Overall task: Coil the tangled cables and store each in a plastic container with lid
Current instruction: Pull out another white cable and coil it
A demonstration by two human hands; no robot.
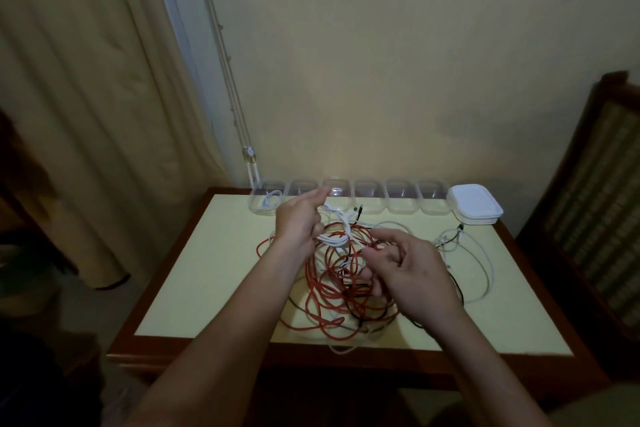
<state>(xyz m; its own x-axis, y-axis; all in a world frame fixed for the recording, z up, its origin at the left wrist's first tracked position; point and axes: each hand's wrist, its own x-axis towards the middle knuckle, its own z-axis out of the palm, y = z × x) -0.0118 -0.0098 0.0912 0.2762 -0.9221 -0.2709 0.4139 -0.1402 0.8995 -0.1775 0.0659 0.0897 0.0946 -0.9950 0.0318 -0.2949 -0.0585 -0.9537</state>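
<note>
Over the table (207, 270), your left hand (298, 229) is gripping the white cable (334, 238); your curled right hand (415, 274), its hold unclear, should be feeding slack.

Left hand (299, 225) grips a partly coiled white cable (334, 238) above the red cable (332, 291) tangle on the yellow-topped table (214, 253). Right hand (412, 270) sits just beside it, fingers curled into the strands; grip unclear. Six clear containers (401, 203) line the back edge, the leftmost container (268, 204) holding a white cord, with a white lid stack (474, 206) at the right end and a loose pale cable (483, 263) near it.
</note>
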